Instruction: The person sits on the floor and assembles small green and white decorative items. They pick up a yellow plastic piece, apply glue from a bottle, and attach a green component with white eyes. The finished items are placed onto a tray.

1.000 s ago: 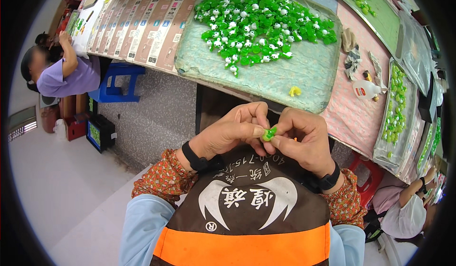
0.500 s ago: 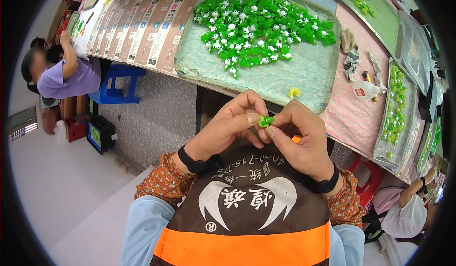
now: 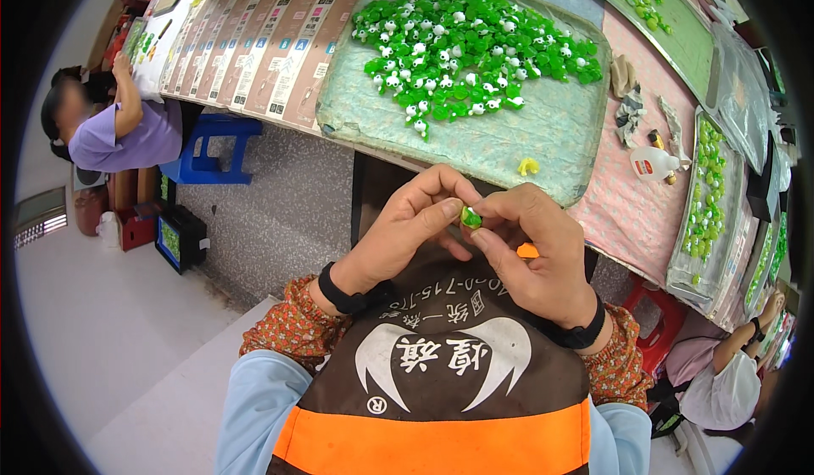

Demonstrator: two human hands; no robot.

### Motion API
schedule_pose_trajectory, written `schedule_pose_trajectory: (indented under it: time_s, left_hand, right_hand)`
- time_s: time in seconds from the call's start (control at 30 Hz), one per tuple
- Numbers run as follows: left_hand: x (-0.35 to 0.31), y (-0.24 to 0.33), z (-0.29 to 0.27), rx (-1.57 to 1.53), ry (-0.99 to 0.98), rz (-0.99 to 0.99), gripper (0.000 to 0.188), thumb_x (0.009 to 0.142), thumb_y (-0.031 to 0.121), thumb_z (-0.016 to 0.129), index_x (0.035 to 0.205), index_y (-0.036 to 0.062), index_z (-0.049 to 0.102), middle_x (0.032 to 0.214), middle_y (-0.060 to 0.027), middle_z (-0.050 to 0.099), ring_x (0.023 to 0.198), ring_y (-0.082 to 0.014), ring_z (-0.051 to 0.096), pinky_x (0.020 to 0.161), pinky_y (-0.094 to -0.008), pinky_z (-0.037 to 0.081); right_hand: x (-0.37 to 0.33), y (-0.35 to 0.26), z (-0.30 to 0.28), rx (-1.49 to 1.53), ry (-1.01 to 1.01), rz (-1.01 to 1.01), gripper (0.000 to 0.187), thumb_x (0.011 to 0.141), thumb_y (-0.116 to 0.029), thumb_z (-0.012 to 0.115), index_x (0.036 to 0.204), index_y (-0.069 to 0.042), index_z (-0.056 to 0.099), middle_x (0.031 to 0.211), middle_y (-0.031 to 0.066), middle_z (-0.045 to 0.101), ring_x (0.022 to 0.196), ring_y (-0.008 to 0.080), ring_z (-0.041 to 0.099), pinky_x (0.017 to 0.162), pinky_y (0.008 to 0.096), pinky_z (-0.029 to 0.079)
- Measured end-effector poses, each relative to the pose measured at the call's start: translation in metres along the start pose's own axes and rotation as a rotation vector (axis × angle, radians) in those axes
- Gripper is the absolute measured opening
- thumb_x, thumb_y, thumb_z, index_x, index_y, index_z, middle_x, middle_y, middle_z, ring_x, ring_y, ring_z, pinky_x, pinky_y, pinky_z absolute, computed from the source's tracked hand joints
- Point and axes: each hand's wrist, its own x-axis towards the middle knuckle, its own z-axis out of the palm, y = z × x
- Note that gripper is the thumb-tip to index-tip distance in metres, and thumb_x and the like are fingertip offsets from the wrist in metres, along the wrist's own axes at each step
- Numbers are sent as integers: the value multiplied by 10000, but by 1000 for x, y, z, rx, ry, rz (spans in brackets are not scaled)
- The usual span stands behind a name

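Head view: small green piece [image 3: 471,218] pinched on the near side of the large tray [image 3: 365,119]

Far left of the large tray: co-worker in purple [image 3: 127,140], one arm raised. Blue stool [image 3: 216,148] closer in, left of the tray. Printed cardboard [image 3: 263,42] covers the table up to the tray's left edge.

Left hand [image 3: 415,220] by the tray's near edge, thumb and index closed on the piece, lower fingers loose. Piece shows a little white; finer detail too small to tell. Heap of green and white pieces [image 3: 475,42] across the tray's far half. Yellow bit [image 3: 527,166] inside the tray's near right corner, apart from the heap. Right hand [image 3: 538,237] also on the tray's near side, thumb and index nipping the piece; both hands together at it.

Right of the tray: pink cloth [image 3: 610,229], white bottle [image 3: 653,163] on it. Red stool [image 3: 666,331] lower right of the tray. Narrow tray [image 3: 731,195] farther right, with green pieces inside.
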Motion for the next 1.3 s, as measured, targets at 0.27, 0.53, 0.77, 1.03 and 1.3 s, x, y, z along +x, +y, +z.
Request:
schedule_pose_trajectory:
  time_s: [0.27, 0.53, 0.77, 1.03, 1.3]
  left_hand:
    - [-3, -1, 2, 37, 15, 3, 230, 1081, 233, 528, 1203, 38, 532, 1106, -48, 620, 958, -106, 649, 750, -286, 620]
    - [-5, -4, 1, -2, 28, -4, 169, 1072, 189, 549, 1147, 50, 491, 1044, -64, 643, 917, -120, 677, 748, -287, 623]
    - [-2, -12, -3, -79, 18, -29, 139, 1061, 173, 566, 1094, 64, 486, 1036, -76, 655, 910, -134, 697, 747, -296, 633]
    - [-4, 7, -2, -83, -27, -151, 249, 1065, 284, 560, 1147, 58, 495, 1006, -96, 685, 873, -141, 707, 736, -299, 625]
    - [-4, -1, -2, -70, 1, -41, 256, 1055, 258, 589, 1156, 49, 484, 997, -97, 680, 871, -143, 699, 729, -294, 624]
  right_hand:
    - [-1, 3, 0, -68, 1, -7, 180, 864, 35, 698, 1037, 3, 660, 867, 128, 633, 720, 279, 655, 625, 352, 505]
    - [2, 0, 0, -98, -29, 12, 144, 882, 27, 675, 1020, -2, 646, 864, 135, 626, 741, 297, 661, 645, 367, 510]
    - [4, 0, 1, -59, -77, 70, 124, 894, 25, 663, 1013, 0, 636, 870, 129, 622, 750, 288, 659, 649, 361, 505]
    - [-1, 7, 0, 95, -68, 153, 143, 903, 27, 666, 1043, 5, 647, 886, 123, 622, 771, 268, 644, 691, 340, 507]
    - [-2, 12, 3, 187, -32, 179, 196, 893, 21, 677, 1087, 1, 652, 903, 108, 624, 759, 209, 649, 655, 298, 504]
